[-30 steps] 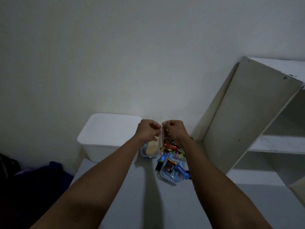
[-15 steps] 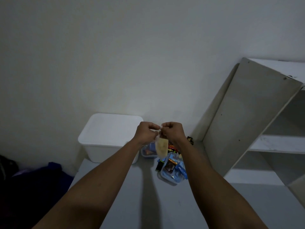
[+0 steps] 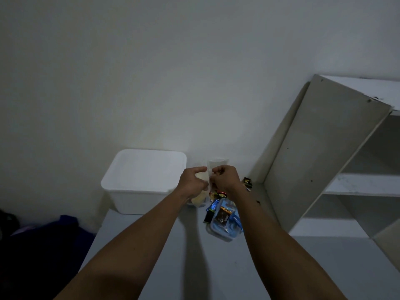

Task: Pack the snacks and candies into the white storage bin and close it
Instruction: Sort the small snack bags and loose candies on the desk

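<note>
Left hand [image 3: 191,184]: my fingers are curled and pinch the left edge of the clear pouch [image 3: 217,165].
Right hand [image 3: 226,180]: fingers curled, pinching the pouch's right edge; the exact fingertip contact is too dark to tell.
Pouch: held between my fists above the table [image 3: 194,256], long axis roughly upright, pale contents hanging low.
White storage bin [image 3: 140,180]: just left of my hands, lid on.
Key relation: bin lies leftward, left hand nearer; the lid likely has to come off first.
Snack pile [image 3: 225,219]: below my right wrist, unpacked.
</note>
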### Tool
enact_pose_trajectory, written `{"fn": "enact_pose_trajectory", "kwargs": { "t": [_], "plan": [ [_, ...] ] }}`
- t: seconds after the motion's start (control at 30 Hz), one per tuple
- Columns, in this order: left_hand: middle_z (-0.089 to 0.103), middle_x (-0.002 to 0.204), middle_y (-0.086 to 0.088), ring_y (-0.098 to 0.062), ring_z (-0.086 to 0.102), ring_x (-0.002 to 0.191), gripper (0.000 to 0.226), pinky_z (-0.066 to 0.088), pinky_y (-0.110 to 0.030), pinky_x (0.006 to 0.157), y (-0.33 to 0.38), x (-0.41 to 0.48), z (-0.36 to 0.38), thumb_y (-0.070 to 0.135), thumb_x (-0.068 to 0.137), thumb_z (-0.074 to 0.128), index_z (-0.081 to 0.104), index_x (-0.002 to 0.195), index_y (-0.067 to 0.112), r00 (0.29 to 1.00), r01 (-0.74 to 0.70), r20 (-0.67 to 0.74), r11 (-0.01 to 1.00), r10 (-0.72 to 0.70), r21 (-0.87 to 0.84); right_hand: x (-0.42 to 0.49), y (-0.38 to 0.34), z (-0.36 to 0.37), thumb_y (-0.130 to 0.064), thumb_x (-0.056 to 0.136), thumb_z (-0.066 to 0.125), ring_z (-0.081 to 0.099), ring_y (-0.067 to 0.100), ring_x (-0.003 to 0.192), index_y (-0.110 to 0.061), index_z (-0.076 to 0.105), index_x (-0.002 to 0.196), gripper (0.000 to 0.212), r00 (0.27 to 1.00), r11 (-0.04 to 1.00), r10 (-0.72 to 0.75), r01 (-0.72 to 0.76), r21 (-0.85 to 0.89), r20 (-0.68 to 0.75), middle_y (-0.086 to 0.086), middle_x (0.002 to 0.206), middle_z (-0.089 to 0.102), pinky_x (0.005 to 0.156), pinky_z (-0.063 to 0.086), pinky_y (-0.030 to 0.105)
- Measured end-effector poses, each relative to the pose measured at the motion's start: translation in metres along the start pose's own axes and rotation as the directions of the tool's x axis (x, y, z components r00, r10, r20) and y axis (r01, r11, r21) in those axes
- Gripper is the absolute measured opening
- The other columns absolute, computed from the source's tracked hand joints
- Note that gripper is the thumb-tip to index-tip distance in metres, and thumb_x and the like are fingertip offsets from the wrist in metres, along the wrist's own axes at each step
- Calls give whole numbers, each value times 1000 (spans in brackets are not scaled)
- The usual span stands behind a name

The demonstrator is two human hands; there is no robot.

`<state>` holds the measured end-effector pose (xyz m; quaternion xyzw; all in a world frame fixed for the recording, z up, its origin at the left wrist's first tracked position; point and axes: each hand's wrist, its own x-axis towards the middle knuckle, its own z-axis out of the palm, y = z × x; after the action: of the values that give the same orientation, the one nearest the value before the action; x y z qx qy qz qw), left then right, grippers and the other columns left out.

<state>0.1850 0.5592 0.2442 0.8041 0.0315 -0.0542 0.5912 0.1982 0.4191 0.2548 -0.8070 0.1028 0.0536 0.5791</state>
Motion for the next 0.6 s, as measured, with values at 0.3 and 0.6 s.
{"fn": "enact_pose_trajectory", "kwargs": {
  "t": [0.3,0.6],
  "plan": [
    [70,99,-12,-16,61,69,21,51,-23,55,-12,-6,5,-1,90,58,68,103,12,989,19,-139,972,-53,-232,-13,7,-14,0,91,53,60,24,84,-14,73,99,26,984,996,79,-83,20,161,10,92,67,81,57,45],
    [69,97,-6,-19,64,80,8,49,-20,58,-73,-16,13,14,94,63,69,98,11,969,219,133,973,-209,-69,-22,51,-38,-4,98,44,69,22,75,-8,73,103,29,900,931,225,-312,190,374,14,94,72,62,57,35]
  ]
}}
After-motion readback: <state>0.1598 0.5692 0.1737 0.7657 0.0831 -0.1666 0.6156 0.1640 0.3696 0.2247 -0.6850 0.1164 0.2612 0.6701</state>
